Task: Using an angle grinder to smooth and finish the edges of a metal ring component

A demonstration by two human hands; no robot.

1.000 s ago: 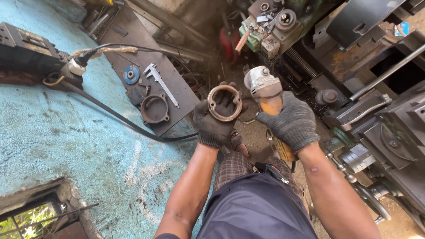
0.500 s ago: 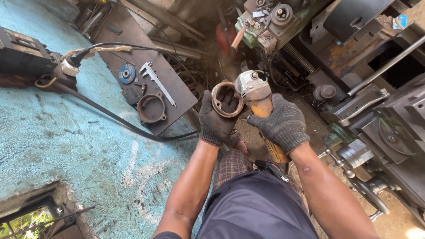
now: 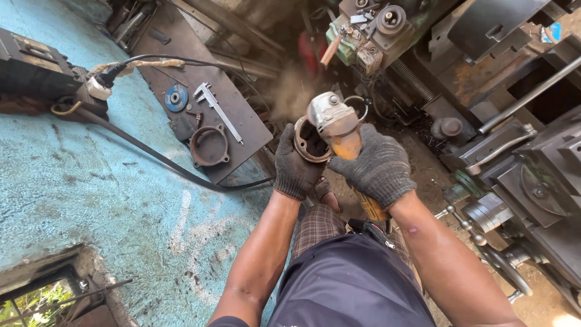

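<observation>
Head view — left hand (image 3: 295, 169) grips rusty metal ring (image 3: 310, 140); right hand (image 3: 378, 166) clasps orange grinder (image 3: 340, 130), probably.

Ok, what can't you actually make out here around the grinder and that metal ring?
Head view only:
- The orange-bodied angle grinder: its disc is hidden behind its grey head and the rusty round metal ring.
- The ring's far side: covered by the grinder and a dust cloud.
- Left hand and right hand: grey knit gloves hide the fingers' grip.
- The grinder's rear handle: hidden under the right hand.
</observation>
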